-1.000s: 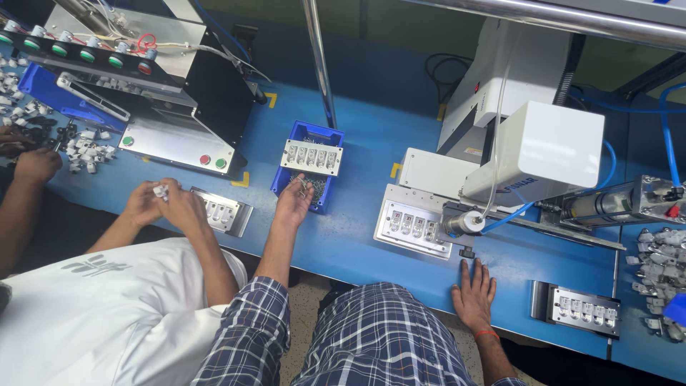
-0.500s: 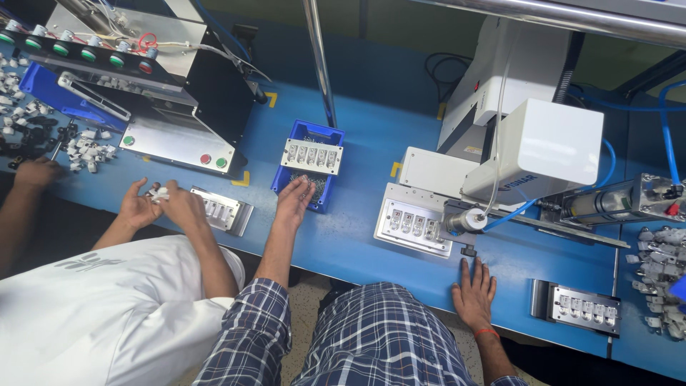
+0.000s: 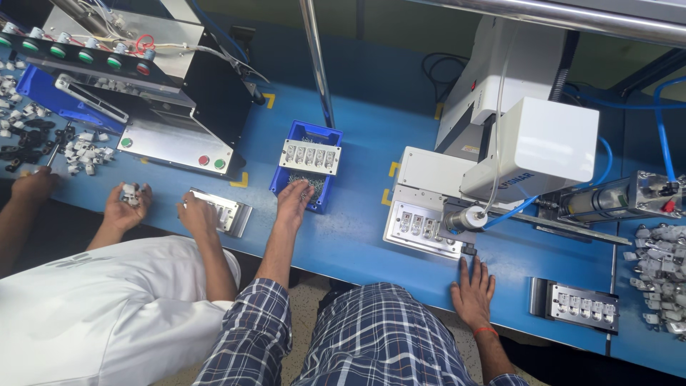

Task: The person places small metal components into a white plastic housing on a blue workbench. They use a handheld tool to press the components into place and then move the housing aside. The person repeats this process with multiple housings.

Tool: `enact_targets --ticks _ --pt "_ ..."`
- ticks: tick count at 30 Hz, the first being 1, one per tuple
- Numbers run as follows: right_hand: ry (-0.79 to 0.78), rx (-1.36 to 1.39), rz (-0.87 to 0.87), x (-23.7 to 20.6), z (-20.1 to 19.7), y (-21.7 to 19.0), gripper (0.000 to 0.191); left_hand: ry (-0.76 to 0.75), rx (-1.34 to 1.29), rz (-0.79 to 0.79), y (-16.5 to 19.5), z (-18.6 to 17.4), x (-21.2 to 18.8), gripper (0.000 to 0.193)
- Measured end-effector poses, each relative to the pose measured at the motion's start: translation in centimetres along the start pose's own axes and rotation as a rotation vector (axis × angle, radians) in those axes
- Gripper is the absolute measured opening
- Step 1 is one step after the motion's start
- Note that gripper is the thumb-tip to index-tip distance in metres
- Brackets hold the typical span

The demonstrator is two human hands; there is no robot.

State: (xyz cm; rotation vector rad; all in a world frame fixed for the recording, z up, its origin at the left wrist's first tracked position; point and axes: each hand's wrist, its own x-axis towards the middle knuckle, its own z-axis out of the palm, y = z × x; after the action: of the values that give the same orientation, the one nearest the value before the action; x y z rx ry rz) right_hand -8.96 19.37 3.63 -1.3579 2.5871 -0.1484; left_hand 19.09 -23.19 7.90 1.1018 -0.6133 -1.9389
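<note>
Left hand [image 3: 294, 202] reaches into the small blue plastic bin [image 3: 306, 175], fingers curled down among the tiny metal parts [image 3: 311, 187]; can't tell if it has pinched one yet. A grey metal fixture plate with a row of white inserts [image 3: 310, 156] lies across the bin's far end, just beyond the fingertips. Right hand [image 3: 472, 289] lies flat and released on the blue worktable [image 3: 357, 236], fingertips just below the silver loading plate [image 3: 420, 227] of the white press machine [image 3: 529, 143]. Judgement: pick parts singly with fingertips, keep the right hand outside the press. Co-worker in white [image 3: 107, 322] handles a separate fixture alongside.
</note>
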Motion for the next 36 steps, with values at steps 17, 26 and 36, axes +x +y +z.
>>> enact_targets --ticks 17,26,36 --pt "-0.021 -0.004 0.01 -0.2 0.1 -0.2 0.076 0.073 -0.019 0.011 0.0 0.9 0.6 0.007" --pt "-0.02 -0.006 0.003 -0.1 0.0 -0.2 0.077 0.297 0.023 0.029 0.4 2.3 0.4 0.01" --pt "-0.016 -0.012 0.002 -0.3 -0.3 -0.3 0.076 0.334 0.021 -0.047 1.1 2.5 1.0 0.003"
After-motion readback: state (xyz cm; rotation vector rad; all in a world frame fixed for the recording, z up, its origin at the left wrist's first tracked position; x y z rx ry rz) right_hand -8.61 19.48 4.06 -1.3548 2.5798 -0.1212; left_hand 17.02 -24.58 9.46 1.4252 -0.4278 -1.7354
